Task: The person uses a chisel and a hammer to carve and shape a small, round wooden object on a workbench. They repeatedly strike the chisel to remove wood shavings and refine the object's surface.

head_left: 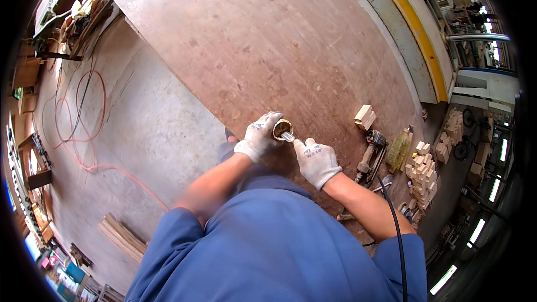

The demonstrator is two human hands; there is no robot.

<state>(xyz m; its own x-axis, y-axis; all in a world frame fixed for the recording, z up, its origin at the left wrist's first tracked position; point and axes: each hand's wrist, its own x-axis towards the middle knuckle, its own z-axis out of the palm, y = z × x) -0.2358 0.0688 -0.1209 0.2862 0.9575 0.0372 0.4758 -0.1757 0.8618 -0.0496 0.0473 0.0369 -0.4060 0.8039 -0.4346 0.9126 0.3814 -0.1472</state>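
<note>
My left hand [261, 137], in a whitish work glove, is closed round a small round cup [281, 125] with a crusted pale rim and a brown inside. The cup tilts so that its mouth shows. From the right, my gloved right hand [317, 161] grips a small flat tool [288, 136] with a pale, shiny end. That end lies at the cup's lower rim; whether it is a scraper or a brush I cannot tell. Both hands are over the near edge of a large brown board-topped table [251, 61].
Right of my hands lie a few wood blocks [365, 116], a power tool [371, 154], a yellowish plastic bottle [399, 150] and a heap of small blocks [422, 176]. A black cable [398, 229] crosses my right arm. A red hose [120, 169] runs over the floor at left, near planks [123, 237].
</note>
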